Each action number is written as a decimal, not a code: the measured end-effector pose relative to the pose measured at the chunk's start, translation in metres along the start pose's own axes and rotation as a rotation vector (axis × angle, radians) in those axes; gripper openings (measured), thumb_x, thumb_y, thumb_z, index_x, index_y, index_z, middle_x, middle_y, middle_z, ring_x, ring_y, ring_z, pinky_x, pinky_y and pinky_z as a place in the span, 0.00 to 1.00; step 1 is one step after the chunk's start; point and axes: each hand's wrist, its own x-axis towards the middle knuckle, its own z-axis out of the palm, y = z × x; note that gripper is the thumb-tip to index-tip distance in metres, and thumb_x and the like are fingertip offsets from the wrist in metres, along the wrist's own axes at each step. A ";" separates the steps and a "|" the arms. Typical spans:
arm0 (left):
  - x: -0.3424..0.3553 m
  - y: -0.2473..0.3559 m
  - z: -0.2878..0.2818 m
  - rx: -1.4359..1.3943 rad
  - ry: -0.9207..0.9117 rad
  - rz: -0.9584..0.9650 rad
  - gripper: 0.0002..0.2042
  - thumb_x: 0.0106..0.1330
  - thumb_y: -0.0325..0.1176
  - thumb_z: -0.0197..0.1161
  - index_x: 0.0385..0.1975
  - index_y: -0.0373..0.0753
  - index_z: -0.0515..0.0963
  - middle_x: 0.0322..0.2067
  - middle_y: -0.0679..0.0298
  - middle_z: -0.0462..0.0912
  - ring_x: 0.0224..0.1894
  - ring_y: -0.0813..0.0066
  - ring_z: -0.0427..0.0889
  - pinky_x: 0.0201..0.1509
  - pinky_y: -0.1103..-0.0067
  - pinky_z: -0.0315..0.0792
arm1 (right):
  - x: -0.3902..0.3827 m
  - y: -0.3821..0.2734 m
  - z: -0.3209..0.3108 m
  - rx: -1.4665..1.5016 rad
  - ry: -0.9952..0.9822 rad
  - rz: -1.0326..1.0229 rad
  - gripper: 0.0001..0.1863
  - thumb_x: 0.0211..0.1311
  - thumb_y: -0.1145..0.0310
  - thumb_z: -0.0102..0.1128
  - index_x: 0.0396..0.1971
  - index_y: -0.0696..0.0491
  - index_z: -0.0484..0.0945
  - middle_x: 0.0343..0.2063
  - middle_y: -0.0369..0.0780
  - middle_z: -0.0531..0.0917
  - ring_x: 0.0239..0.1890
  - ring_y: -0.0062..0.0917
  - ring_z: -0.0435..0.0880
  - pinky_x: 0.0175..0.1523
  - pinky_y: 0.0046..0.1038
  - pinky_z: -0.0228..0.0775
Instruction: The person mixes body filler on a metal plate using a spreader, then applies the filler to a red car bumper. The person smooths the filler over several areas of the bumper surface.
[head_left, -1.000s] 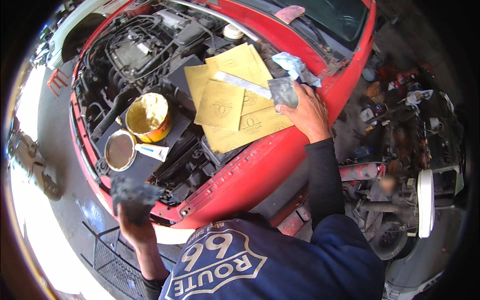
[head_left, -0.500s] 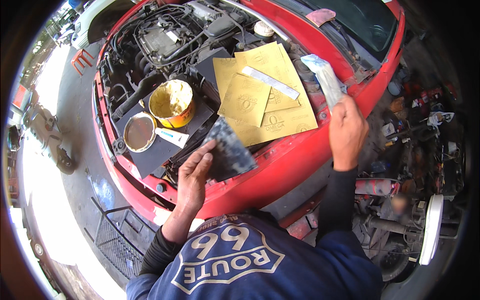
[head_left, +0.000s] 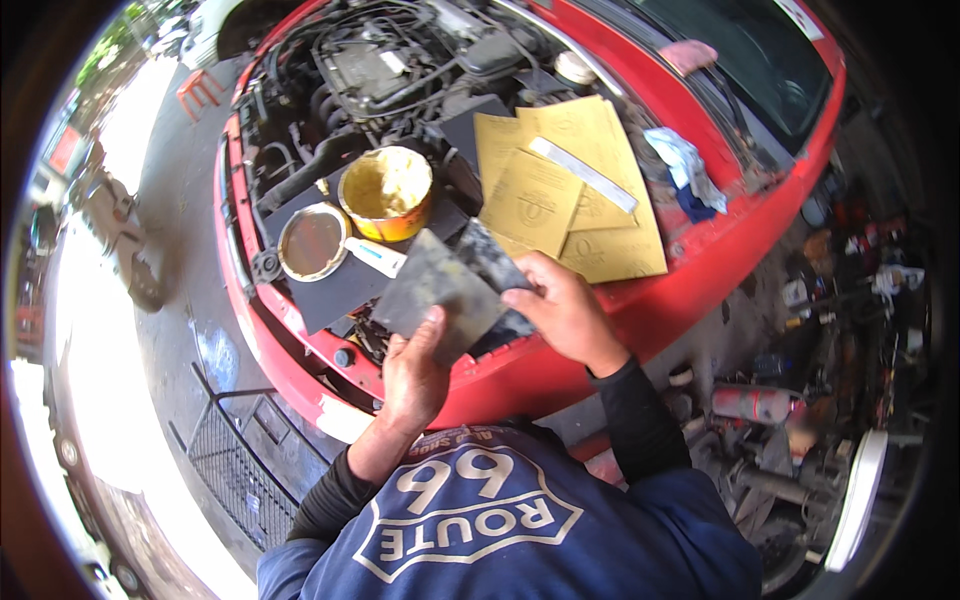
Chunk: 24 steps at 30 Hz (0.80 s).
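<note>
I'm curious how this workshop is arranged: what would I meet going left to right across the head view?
Motorcycle, orange stool, pale-rimmed brown disc, front grey sheet, person's right hand, light-blue cloth, red cylinder.

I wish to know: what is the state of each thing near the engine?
Grey plate: smeared, gripped by the left hand.
Mottled plate: partly behind the grey one, pinched by the right hand.
Yellow tub: open, pale paste inside.
Round lid: off, lying flat.
White tube: lying on its side.
Sandpaper sheets: overlapping, printed backs up.
Pale strip: flat on the sheets.
Blue-white rag: crumpled.
Engine bay: uncovered.
</note>
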 end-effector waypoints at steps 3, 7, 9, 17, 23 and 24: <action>0.000 0.005 -0.012 0.248 0.044 0.087 0.14 0.72 0.35 0.57 0.52 0.36 0.74 0.48 0.62 0.80 0.51 0.69 0.79 0.59 0.71 0.72 | 0.008 0.013 -0.031 0.058 0.047 0.140 0.14 0.64 0.73 0.62 0.47 0.60 0.74 0.39 0.34 0.79 0.41 0.15 0.75 0.48 0.20 0.69; -0.003 0.032 -0.055 -0.110 0.259 0.023 0.15 0.71 0.37 0.58 0.53 0.37 0.73 0.48 0.62 0.80 0.50 0.68 0.80 0.58 0.69 0.73 | 0.003 0.005 -0.104 -0.842 0.157 0.131 0.15 0.56 0.71 0.64 0.45 0.55 0.78 0.36 0.43 0.82 0.40 0.38 0.81 0.47 0.36 0.72; -0.009 0.039 -0.079 -0.168 0.322 0.107 0.17 0.70 0.39 0.58 0.54 0.38 0.72 0.48 0.61 0.80 0.50 0.66 0.81 0.57 0.68 0.73 | 0.008 0.005 -0.117 -1.021 0.426 0.034 0.18 0.54 0.65 0.67 0.46 0.52 0.79 0.40 0.43 0.80 0.47 0.42 0.78 0.49 0.42 0.70; -0.034 0.050 -0.163 -0.272 0.358 0.242 0.18 0.74 0.40 0.52 0.52 0.31 0.75 0.49 0.56 0.82 0.53 0.64 0.81 0.61 0.68 0.72 | 0.066 0.024 -0.122 -1.285 0.363 0.007 0.18 0.52 0.65 0.69 0.42 0.53 0.77 0.42 0.42 0.79 0.49 0.41 0.77 0.51 0.43 0.71; -0.041 0.033 -0.175 -0.388 0.433 0.216 0.17 0.73 0.41 0.53 0.54 0.36 0.75 0.50 0.60 0.81 0.53 0.64 0.81 0.58 0.66 0.74 | 0.074 0.041 -0.135 -1.006 0.339 0.101 0.13 0.49 0.68 0.67 0.31 0.55 0.73 0.33 0.47 0.79 0.42 0.46 0.79 0.43 0.43 0.69; -0.041 0.030 -0.174 -0.426 0.419 0.209 0.17 0.72 0.41 0.55 0.53 0.36 0.75 0.49 0.61 0.82 0.53 0.65 0.81 0.59 0.66 0.73 | 0.077 0.038 -0.136 -0.943 0.296 0.074 0.12 0.48 0.71 0.65 0.29 0.56 0.71 0.28 0.49 0.77 0.36 0.47 0.78 0.40 0.41 0.67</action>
